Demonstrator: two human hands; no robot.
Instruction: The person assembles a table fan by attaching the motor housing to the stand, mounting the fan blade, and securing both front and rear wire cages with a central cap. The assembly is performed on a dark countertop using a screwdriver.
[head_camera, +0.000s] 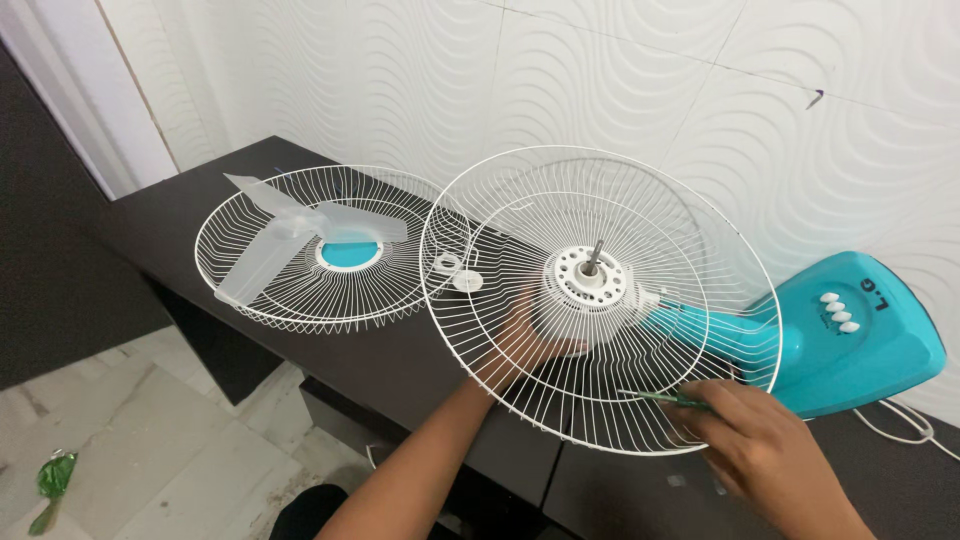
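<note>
Two white wire fan guards lie on the dark brown tabletop, which runs along a white wall with a wavy relief pattern. The nearer round white wire guard sits on the white motor housing of a turquoise plastic fan laid on its back, its metal shaft sticking up through the centre. The left hand reaches under this guard from below, its fingers curled about the motor housing behind the wires; how tightly they close I cannot tell. The right hand rests at the guard's lower rim, fingers pinched together on a thin green-handled tool that points toward the wires. The second wire guard lies flat to the left, holding a translucent three-blade propeller over a turquoise centre disc. Between the guards lie two small white round caps. A white cable trails near the fan's base.
</note>
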